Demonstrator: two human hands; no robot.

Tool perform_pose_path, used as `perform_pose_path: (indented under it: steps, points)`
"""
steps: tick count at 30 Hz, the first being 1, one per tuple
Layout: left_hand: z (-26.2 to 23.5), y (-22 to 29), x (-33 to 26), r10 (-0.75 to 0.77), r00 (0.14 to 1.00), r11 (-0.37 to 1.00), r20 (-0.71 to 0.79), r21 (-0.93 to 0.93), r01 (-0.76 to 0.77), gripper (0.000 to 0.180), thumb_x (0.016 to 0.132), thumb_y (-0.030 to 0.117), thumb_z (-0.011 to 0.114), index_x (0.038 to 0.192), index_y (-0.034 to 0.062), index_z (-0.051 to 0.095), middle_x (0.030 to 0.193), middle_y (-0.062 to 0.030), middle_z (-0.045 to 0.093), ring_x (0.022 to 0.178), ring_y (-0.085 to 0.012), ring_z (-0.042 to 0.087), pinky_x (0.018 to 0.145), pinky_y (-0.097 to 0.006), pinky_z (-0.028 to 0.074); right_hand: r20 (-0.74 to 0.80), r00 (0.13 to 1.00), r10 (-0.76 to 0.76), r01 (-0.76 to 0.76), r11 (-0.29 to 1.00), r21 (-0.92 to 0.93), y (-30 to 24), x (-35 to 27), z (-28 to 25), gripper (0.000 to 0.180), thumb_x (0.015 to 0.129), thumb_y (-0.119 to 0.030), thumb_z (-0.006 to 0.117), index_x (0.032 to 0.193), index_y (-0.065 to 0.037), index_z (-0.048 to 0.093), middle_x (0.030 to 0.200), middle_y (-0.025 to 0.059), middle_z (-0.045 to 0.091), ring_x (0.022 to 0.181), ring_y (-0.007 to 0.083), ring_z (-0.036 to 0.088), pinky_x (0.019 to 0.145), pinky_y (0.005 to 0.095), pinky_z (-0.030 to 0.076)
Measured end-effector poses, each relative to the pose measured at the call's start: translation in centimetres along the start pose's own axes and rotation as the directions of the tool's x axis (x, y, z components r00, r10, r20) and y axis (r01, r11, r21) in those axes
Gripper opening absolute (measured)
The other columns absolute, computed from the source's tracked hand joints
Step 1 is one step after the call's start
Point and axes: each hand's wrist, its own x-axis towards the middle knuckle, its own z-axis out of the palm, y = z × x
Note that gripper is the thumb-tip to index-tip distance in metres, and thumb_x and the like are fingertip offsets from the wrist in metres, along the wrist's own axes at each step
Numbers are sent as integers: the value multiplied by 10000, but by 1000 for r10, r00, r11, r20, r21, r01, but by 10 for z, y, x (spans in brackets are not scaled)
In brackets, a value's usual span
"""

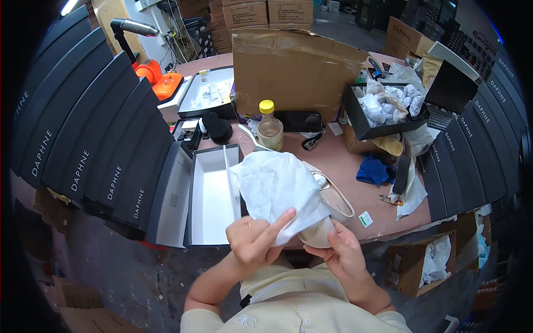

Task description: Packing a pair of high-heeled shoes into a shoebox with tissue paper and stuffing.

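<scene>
My left hand (254,237) holds the lower edge of a white sheet of tissue paper (277,188), with the index finger stretched across it. The sheet drapes over a beige flat shoe (333,202). My right hand (338,248) grips that shoe by its toe end from below. Only the shoe's heel opening and toe show past the paper. Just to the left lies an open shoe box (210,195) with a white inside, its dark lid (172,202) lying beside it.
Rows of dark shoe boxes (94,139) stand at the left and at the right (483,144). On the pink table (361,194) are a yellow-capped bottle (270,126), a cardboard sheet (288,66), a box of crumpled tissue (384,108), a blue cloth (373,169).
</scene>
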Motion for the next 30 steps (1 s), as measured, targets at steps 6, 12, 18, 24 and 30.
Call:
perform_pose_path:
  steps: [6,12,18,24,30]
  points:
    - [12,8,-32,-99,974,994,-205,-75,85,347,635,20,618,973,-25,682,513,-3,418,399,-139,364,394,-288,292,-22,994,-109,106,987,-124,25,15,25,443,959,-184,501,1316,25,342,1252,131,503,1135,209,538,952,393,486]
    - [19,54,-59,285,958,905,-25,-324,-278,337,707,150,709,1005,-6,690,567,49,418,479,-80,444,448,-210,381,-117,984,-135,114,979,-169,56,28,7,453,935,-139,522,1326,2,342,1280,131,479,1169,239,498,998,414,422]
    - [27,46,-104,162,987,902,15,-408,-142,358,725,121,708,1048,-28,666,630,15,531,510,-108,496,486,-214,423,-74,971,-226,193,932,-308,62,41,17,439,915,-120,530,1308,-3,374,1279,137,478,1183,255,480,1001,420,405]
    - [9,1,-113,-893,445,206,68,-817,538,800,791,473,630,1354,-9,327,1050,-133,565,956,-261,591,755,-354,531,98,886,-454,384,599,-702,60,37,22,427,895,-102,538,1290,-8,406,1278,143,478,1196,271,462,1004,426,388]
    - [15,-12,-77,-832,327,-370,448,-888,274,792,730,305,718,1363,41,323,1263,-101,471,1157,-244,481,948,-380,431,625,640,-447,597,-222,-771,70,58,66,418,875,-83,547,1271,-12,438,1278,150,477,1209,288,444,1007,432,372]
